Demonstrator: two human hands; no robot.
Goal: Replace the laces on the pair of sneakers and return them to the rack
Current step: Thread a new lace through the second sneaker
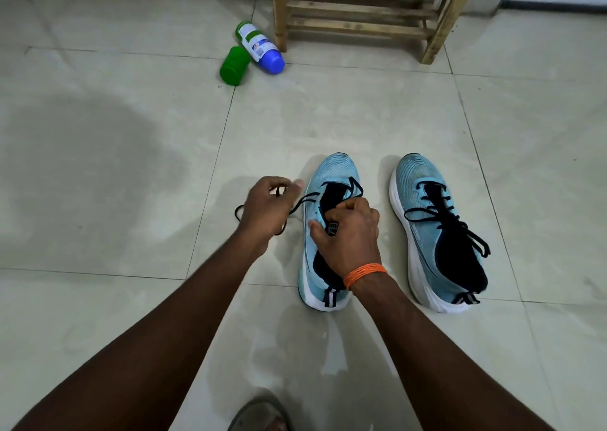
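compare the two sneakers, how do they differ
The held sneaker is mostly unlaced; the free sneaker is laced through, ends loose. The right hand grips the held sneaker and the left hand holds its lace; nothing touches the free sneaker. Both are light blue, upright.

green jar [234, 66] beside fallen bottle [261, 48] on floor [98, 167].

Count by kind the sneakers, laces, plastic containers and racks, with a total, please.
Sneakers: 2 (left sneaker, right sneaker)
Laces: 2 (held lace, threaded lace)
Plastic containers: 2 (green container, white bottle)
Racks: 1 (wooden rack)
Total: 7
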